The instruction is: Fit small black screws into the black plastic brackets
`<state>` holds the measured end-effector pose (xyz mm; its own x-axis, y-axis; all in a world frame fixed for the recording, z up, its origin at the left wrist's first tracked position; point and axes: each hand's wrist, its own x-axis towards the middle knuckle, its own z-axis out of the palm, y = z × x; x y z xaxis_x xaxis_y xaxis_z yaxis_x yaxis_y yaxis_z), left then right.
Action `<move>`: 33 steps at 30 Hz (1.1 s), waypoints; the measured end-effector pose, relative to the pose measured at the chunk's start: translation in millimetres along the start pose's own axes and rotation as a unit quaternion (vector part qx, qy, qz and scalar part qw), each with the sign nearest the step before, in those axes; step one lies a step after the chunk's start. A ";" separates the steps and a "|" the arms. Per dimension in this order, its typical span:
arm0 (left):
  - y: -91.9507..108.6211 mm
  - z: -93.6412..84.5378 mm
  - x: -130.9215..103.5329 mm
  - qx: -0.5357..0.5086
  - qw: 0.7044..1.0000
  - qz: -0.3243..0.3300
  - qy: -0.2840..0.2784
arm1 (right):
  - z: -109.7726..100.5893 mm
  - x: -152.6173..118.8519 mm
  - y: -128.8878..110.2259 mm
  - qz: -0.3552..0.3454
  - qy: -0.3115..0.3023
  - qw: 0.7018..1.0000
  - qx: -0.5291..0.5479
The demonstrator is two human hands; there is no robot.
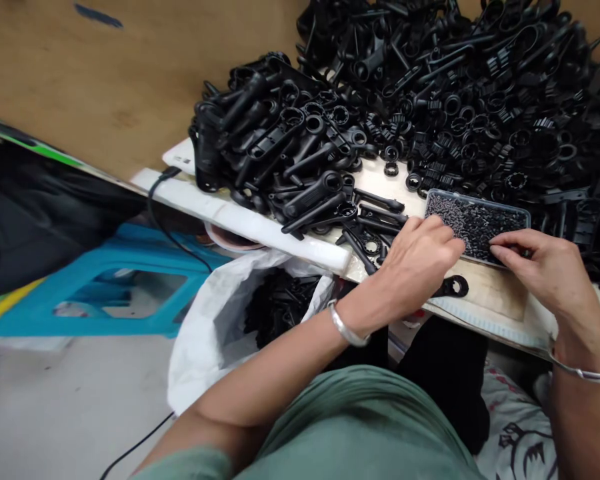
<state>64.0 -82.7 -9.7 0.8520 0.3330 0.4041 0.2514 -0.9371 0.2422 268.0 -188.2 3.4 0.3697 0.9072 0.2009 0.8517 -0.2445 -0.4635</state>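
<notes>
My left hand [423,260] is closed, fingers curled down at the near left corner of a clear plastic box [529,217] full of tiny dark pieces [480,223]. What those fingers hold, if anything, is hidden. A black ring-ended plastic part [454,287] shows just below this hand near the table edge; whether the hand touches it I cannot tell. Over the box's right front part, my right hand [550,263] has its thumb and forefinger together in a pinch among the tiny pieces. Anything between the tips is too small to make out.
A large heap of black plastic parts [460,87] covers the back of the table, with handle-shaped ones [280,140] at the left. White foam strip [240,223] edges the table. Below stand a white sack [200,340] of black parts and a blue stool [105,320].
</notes>
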 end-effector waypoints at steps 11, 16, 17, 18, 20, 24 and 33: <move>-13.0 12.1 51.8 0.048 0.988 0.039 -0.139 | -4.6 -22.7 -2.5 0.151 0.018 0.955 0.256; -16.2 7.8 46.0 0.024 0.995 0.047 -0.088 | 1.8 -30.1 -5.2 0.159 0.034 0.932 0.323; -16.5 6.1 45.9 0.014 0.996 0.036 -0.086 | 3.1 -30.9 -6.9 0.157 0.038 0.928 0.336; -16.6 4.4 46.4 -0.002 0.996 0.020 -0.090 | 4.3 -31.4 -9.1 0.156 0.042 0.924 0.348; -16.6 1.1 48.3 -0.045 0.994 -0.018 -0.102 | 6.4 -31.5 -14.4 0.154 0.052 0.916 0.366; -17.0 -3.4 49.6 -0.117 0.986 -0.070 -0.098 | 11.2 -30.4 -23.2 0.161 0.066 0.904 0.390; -14.2 -10.4 36.9 -0.299 0.945 -0.131 0.007 | 19.8 -35.5 -27.7 0.154 0.057 0.887 0.431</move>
<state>87.1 -56.0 11.0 0.7891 0.5505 0.2727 0.1446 -0.5978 0.7885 223.9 -206.8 -8.0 0.6131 0.7899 0.0132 0.1214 -0.0777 -0.9896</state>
